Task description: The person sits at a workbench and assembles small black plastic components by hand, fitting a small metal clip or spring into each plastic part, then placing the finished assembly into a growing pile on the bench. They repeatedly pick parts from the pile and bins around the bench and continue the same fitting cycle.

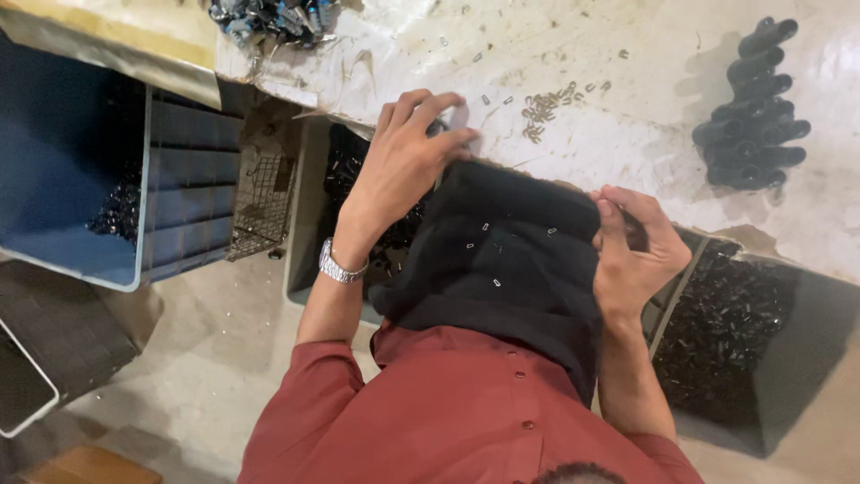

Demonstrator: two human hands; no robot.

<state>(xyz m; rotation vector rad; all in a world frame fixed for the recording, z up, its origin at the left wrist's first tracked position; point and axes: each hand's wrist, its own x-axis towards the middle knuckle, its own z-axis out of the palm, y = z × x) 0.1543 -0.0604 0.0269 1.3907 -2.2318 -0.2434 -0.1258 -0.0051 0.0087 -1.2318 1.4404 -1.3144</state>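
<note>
At frame centre, the left hand (408, 161) is pinching a small pale part (460, 117) at the black cloth's (511, 251) top edge while the right hand (632, 255) is gripping its right side, so the small metal clips (491, 255) lying loose on it are likely to slide off.

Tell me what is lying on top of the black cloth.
A few small metal clips lie scattered on the black cloth. The left hand and right hand grip its edges; whatever is underneath is hidden.
</note>
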